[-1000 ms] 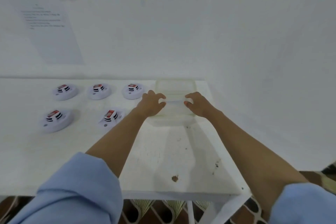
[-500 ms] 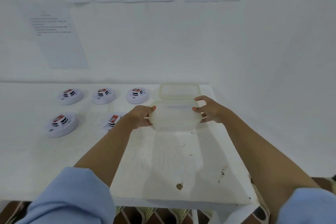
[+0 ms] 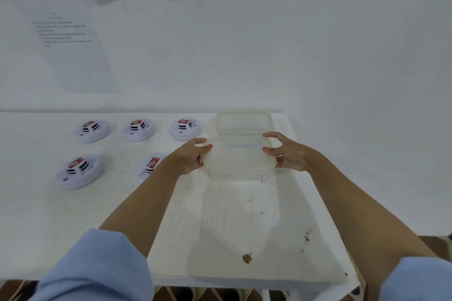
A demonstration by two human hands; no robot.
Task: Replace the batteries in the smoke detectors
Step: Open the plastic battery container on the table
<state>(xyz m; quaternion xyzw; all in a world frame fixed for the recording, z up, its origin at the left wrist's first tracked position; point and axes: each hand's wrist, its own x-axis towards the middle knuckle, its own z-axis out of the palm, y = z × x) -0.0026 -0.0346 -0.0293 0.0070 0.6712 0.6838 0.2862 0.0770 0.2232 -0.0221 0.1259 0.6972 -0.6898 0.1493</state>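
Note:
Several white round smoke detectors with red labels lie on the white table (image 3: pixel 73 227): three in a back row (image 3: pixel 92 130) (image 3: pixel 139 129) (image 3: pixel 185 129), one in front at the left (image 3: pixel 78 170), and one (image 3: pixel 151 165) partly hidden behind my left forearm. A translucent plastic container (image 3: pixel 238 157) is held between my hands, slightly above the table. My left hand (image 3: pixel 192 156) grips its left side and my right hand (image 3: pixel 288 154) its right side. A second translucent container or lid (image 3: pixel 243 122) lies just behind it. What is inside the container cannot be made out.
The white wall stands close behind and to the right, with printed paper sheets (image 3: pixel 73 51) taped on it. The table's front edge (image 3: pixel 244 283) runs near my sleeves and its right edge is just past my right arm. A brown stain (image 3: pixel 247 258) marks the near tabletop.
My hands moved from resting on top of the container to gripping its two sides, and the container has come slightly toward me, off the piece behind it.

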